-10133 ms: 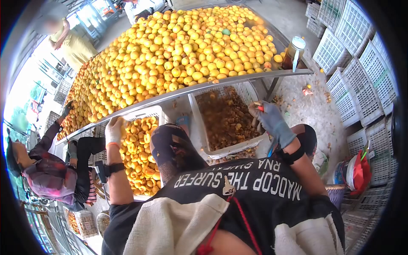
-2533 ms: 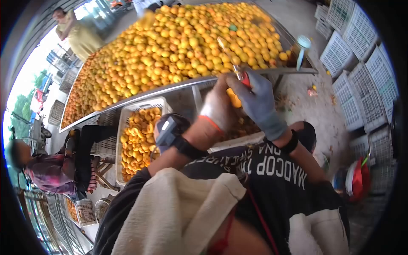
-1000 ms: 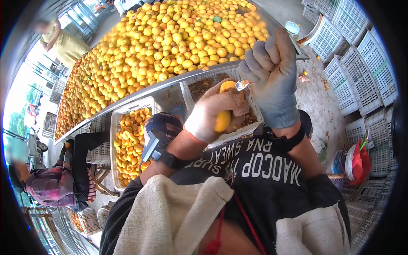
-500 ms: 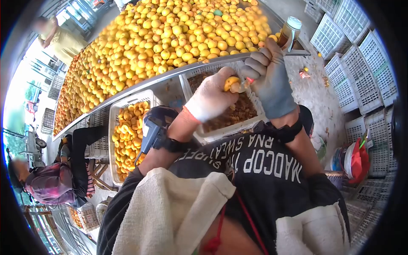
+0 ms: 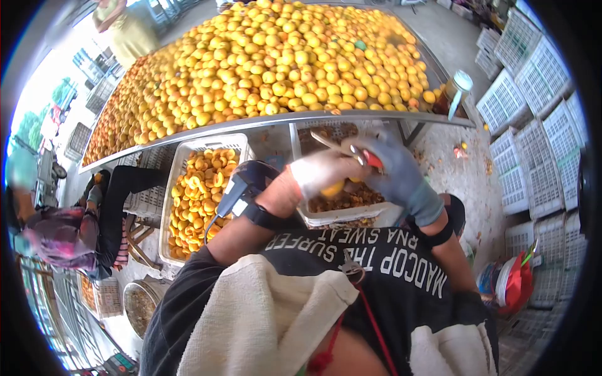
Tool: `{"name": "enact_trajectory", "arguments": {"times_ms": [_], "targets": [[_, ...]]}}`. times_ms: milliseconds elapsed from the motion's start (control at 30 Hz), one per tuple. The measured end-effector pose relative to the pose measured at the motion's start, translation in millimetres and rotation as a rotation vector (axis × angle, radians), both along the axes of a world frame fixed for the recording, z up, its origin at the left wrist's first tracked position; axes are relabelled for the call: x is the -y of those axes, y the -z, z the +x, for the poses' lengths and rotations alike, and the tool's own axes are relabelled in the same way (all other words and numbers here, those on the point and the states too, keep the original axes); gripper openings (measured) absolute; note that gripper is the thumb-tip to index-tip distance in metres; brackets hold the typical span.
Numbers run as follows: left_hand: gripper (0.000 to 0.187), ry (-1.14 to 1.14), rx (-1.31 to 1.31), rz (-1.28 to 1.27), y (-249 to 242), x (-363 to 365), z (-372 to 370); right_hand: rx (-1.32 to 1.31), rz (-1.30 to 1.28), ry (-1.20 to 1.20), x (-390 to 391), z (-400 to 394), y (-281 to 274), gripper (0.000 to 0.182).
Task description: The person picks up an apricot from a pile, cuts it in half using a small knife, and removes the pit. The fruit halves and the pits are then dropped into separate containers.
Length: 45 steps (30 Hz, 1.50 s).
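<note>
head view | looks steeply down; close on hands; wide fisheye

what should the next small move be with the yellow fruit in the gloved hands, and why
Probably work the small red-handled knife through the round yellow fruit to open it over the white plastic crate of brown pits. The left hand in the white glove grips the fruit, the right hand in the grey glove holds the knife right beside it, and both sit above that crate.

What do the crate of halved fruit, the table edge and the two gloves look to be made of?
Crate: white plastic, going by its moulded lattice walls. Table edge: probably bare metal, a grey, dully shiny strip. Left hand glove: pale knit fabric with an orange cuff. Right hand glove: grey, smoother, possibly coated knit; motion blur leaves it open.
</note>
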<state>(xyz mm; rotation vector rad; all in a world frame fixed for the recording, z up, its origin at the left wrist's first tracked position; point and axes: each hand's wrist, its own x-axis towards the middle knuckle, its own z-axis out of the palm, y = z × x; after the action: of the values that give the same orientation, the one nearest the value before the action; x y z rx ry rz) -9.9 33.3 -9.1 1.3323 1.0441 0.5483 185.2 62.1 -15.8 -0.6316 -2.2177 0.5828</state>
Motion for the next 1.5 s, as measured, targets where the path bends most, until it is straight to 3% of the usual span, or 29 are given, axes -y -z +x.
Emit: {"name": "enact_trajectory", "arguments": {"times_ms": [33, 133, 200, 433, 500, 533, 633, 667, 767, 833, 933, 1100, 1167, 1233, 1300, 1367, 1500], "targets": [[0.036, 0.009, 0.069, 0.061, 8, -1, 1, 0.017, -0.001, -0.038, -1, -1, 1, 0.041], [0.035, -0.071, 0.139, -0.089, 2, 11, -2, 0.027, 0.002, 0.019, -3, 0, 7, 0.037], [0.033, -0.134, 0.372, -0.167, 10, 13, -1, 0.024, -0.056, 0.094, 0, -2, 4, 0.033], [0.03, -0.124, 0.346, -0.046, 28, 7, -9, 0.068, 0.083, 0.271, 5, -13, 14, 0.029], [0.028, -0.038, 0.182, 0.208, 24, 8, -14, 0.072, 0.159, 0.291, 4, -18, 11, 0.026], [0.026, -0.065, 0.188, 0.048, 9, 11, -18, 0.073, 0.156, 0.285, 5, -21, 12, 0.026], [0.029, -0.245, 0.193, -0.073, 10, 10, -31, -0.094, 0.045, 0.293, 0, -24, 16, 0.023], [0.034, -0.307, 0.197, 0.02, 14, 8, -43, -0.071, -0.03, 0.324, -4, -18, 20, 0.023], [0.034, -0.552, -0.044, 0.229, 24, 5, -102, -0.002, -0.146, 0.332, -19, -2, 33, 0.028], [0.032, -0.693, -0.287, 0.273, 45, 6, -156, 0.344, -0.232, 0.402, -32, 11, 61, 0.035], [0.036, -0.908, -0.708, 0.259, 81, 17, -240, 0.53, -0.31, 0.499, -40, 19, 99, 0.041], [0.04, -1.157, -1.479, 0.441, 88, 27, -323, 0.583, -0.361, 0.493, -42, 12, 104, 0.043], [0.029, -1.189, -1.208, 0.646, 78, 6, -332, 0.551, -0.377, 0.47, -44, 3, 103, 0.041], [0.025, -1.124, -1.292, 0.85, 63, -28, -310, 0.491, -0.396, 0.383, -47, -3, 107, 0.048], [0.025, -1.019, -1.156, 1.024, 75, -74, -313, 0.533, -0.393, 0.374, -54, -7, 115, 0.05], [0.026, -0.962, -1.28, 1.08, 82, -110, -303, 0.574, -0.389, 0.373, -59, -2, 129, 0.052], [0.024, -0.867, -1.532, 0.848, 115, -162, -325, 0.589, -0.457, 0.407, -67, 4, 128, 0.056]]}}
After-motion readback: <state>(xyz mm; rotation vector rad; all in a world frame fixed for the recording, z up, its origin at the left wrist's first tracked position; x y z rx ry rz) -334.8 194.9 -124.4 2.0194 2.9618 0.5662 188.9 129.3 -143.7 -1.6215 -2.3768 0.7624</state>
